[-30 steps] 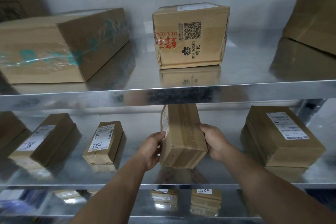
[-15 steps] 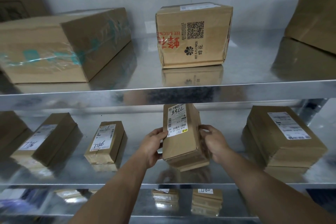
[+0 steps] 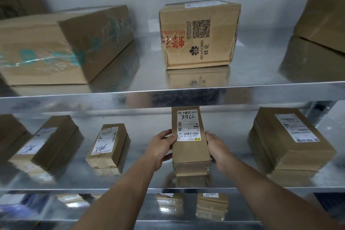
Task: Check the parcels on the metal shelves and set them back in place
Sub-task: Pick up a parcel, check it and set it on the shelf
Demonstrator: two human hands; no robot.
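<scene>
Cardboard parcels on the middle metal shelf [image 3: 130,181], left to right: a hand-numbered parcel [image 3: 108,145] lying flat, the centre parcel [image 3: 188,142] held label-up toward me, and a larger parcel [image 3: 287,136] at rest. The left hand [image 3: 161,147] clamps the centre parcel's left edge, thumb on top and fingers curled beneath, and the right hand [image 3: 217,150] grips its right edge. I judge its check nearly complete and its setting-down pending; I cannot tell whether its near end touches the shelf.
</scene>
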